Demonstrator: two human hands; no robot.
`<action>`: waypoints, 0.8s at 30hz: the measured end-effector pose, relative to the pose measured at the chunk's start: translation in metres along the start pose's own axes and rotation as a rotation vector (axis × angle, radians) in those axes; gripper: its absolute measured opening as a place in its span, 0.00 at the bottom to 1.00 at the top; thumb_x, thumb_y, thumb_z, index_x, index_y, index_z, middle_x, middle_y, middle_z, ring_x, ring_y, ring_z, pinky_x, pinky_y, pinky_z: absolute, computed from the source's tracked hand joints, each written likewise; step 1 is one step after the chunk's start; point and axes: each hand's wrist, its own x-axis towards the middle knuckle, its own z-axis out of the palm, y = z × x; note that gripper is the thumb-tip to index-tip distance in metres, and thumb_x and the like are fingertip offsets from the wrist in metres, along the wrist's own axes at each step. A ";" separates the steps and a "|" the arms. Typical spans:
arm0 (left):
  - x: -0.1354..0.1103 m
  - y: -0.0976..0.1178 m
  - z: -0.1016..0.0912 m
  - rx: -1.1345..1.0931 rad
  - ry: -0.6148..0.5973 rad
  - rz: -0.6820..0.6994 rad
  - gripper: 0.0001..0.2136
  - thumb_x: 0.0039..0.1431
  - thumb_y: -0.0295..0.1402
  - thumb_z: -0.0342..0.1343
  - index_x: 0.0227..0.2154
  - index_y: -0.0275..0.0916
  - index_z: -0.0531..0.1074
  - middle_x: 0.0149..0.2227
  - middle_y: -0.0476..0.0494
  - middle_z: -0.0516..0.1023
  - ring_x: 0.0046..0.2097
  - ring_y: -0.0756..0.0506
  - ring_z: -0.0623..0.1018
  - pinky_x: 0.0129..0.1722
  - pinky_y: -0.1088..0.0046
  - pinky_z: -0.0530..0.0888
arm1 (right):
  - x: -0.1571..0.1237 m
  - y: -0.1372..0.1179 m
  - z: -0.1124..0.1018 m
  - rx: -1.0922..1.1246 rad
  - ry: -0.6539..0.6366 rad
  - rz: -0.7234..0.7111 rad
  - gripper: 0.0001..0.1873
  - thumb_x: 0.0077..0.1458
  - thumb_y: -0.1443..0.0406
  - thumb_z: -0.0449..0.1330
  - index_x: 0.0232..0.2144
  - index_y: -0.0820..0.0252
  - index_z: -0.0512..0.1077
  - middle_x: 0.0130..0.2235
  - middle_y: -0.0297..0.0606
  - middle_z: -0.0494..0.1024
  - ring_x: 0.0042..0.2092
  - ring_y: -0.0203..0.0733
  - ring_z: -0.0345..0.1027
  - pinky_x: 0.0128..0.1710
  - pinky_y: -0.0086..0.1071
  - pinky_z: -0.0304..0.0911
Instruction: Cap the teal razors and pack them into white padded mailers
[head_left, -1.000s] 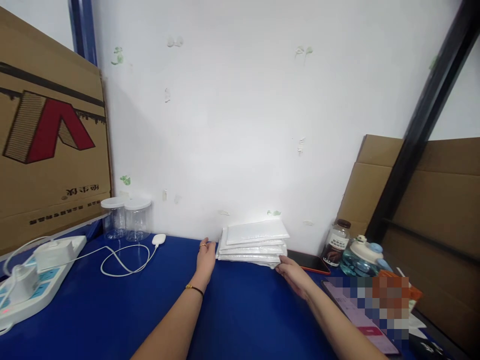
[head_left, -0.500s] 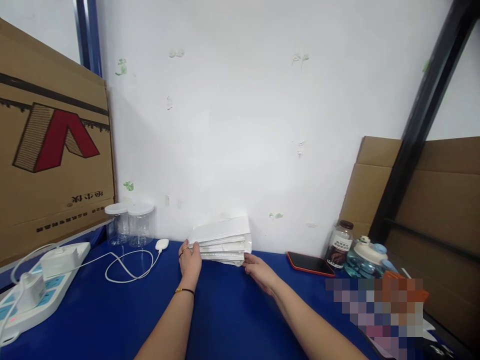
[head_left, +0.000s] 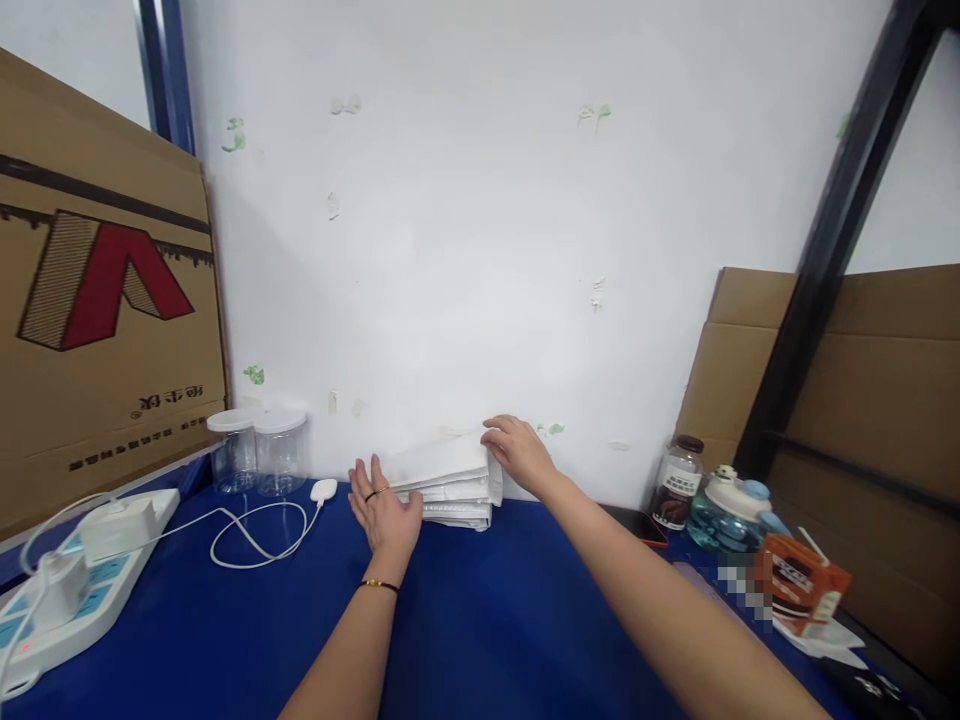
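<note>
A stack of flat white packets (head_left: 450,490) lies on the blue table against the white wall, its layers showing at the front. My left hand (head_left: 386,510) rests by the left end of the stack, fingers spread and thumb against the front edge. At the upper right corner, my right hand (head_left: 517,450) has its thumb and fingers closed on the edge of the top packet. The far side of the stack is hidden, and the packets' contents cannot be made out.
To the left stand a power strip (head_left: 112,580) with plugs, a white cable (head_left: 259,550) and clear jars (head_left: 280,455). On the right are a phone (head_left: 637,522), partly behind my arm, a brown-capped bottle (head_left: 677,485), a teal bottle (head_left: 724,515) and an orange carton (head_left: 799,585). Cardboard boxes flank both sides.
My right hand has risen from the stack's lower right side to its top right corner. My left hand has spread its fingers at the left end.
</note>
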 end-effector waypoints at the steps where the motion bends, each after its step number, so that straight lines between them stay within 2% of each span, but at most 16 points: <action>1: -0.001 0.006 -0.003 0.006 0.001 0.053 0.38 0.50 0.34 0.53 0.62 0.35 0.42 0.65 0.34 0.40 0.65 0.37 0.40 0.62 0.54 0.44 | 0.002 -0.003 -0.003 0.019 0.004 -0.024 0.11 0.57 0.70 0.51 0.37 0.55 0.72 0.47 0.40 0.73 0.54 0.48 0.58 0.50 0.45 0.56; 3: -0.004 0.014 -0.005 0.019 -0.021 0.152 0.38 0.50 0.34 0.54 0.62 0.36 0.43 0.65 0.36 0.39 0.65 0.37 0.40 0.62 0.53 0.43 | 0.002 -0.006 -0.010 0.050 -0.026 -0.073 0.16 0.56 0.74 0.48 0.42 0.55 0.70 0.49 0.38 0.73 0.56 0.45 0.57 0.52 0.43 0.55; 6: -0.006 0.015 -0.002 0.057 -0.088 0.273 0.29 0.52 0.32 0.52 0.58 0.40 0.56 0.65 0.40 0.44 0.65 0.38 0.41 0.62 0.52 0.42 | -0.005 -0.006 -0.012 0.000 -0.154 -0.144 0.26 0.50 0.80 0.48 0.46 0.54 0.68 0.53 0.37 0.70 0.58 0.44 0.56 0.53 0.43 0.54; 8: -0.007 0.010 0.002 0.082 -0.134 0.311 0.20 0.55 0.31 0.50 0.52 0.42 0.64 0.63 0.43 0.51 0.65 0.38 0.44 0.62 0.52 0.41 | -0.008 -0.004 -0.006 -0.068 -0.219 -0.174 0.25 0.50 0.79 0.49 0.47 0.54 0.69 0.54 0.37 0.69 0.57 0.46 0.57 0.53 0.43 0.54; 10: -0.005 0.005 0.005 0.089 -0.158 0.304 0.16 0.57 0.30 0.47 0.48 0.44 0.68 0.60 0.45 0.60 0.64 0.40 0.48 0.62 0.51 0.41 | -0.007 -0.003 0.002 -0.115 -0.242 -0.201 0.19 0.53 0.76 0.51 0.44 0.54 0.71 0.53 0.38 0.70 0.56 0.46 0.59 0.52 0.42 0.56; 14: 0.000 -0.001 0.004 0.060 -0.146 0.260 0.14 0.60 0.31 0.45 0.44 0.45 0.71 0.55 0.46 0.67 0.62 0.41 0.54 0.62 0.51 0.44 | 0.002 -0.005 0.014 -0.163 -0.255 -0.292 0.11 0.54 0.73 0.54 0.36 0.57 0.74 0.48 0.39 0.74 0.52 0.45 0.63 0.50 0.39 0.56; 20: 0.006 0.005 -0.007 -0.001 -0.057 0.261 0.13 0.61 0.30 0.42 0.36 0.44 0.72 0.51 0.47 0.71 0.60 0.43 0.59 0.62 0.56 0.45 | 0.006 -0.011 0.013 -0.144 -0.237 -0.306 0.15 0.52 0.73 0.54 0.42 0.58 0.72 0.48 0.41 0.73 0.51 0.43 0.64 0.50 0.37 0.56; 22: 0.006 0.007 -0.008 -0.014 -0.041 0.274 0.12 0.61 0.29 0.41 0.36 0.43 0.72 0.50 0.46 0.71 0.60 0.43 0.60 0.62 0.58 0.47 | 0.005 -0.013 0.013 -0.148 -0.255 -0.305 0.15 0.50 0.74 0.55 0.40 0.59 0.72 0.47 0.41 0.74 0.50 0.44 0.65 0.49 0.36 0.57; 24: 0.004 0.006 -0.006 -0.010 -0.073 0.295 0.13 0.58 0.27 0.42 0.38 0.43 0.71 0.52 0.46 0.70 0.60 0.43 0.60 0.62 0.58 0.47 | 0.004 -0.013 0.015 -0.162 -0.275 -0.308 0.13 0.50 0.74 0.54 0.38 0.59 0.73 0.45 0.41 0.75 0.47 0.43 0.66 0.48 0.36 0.57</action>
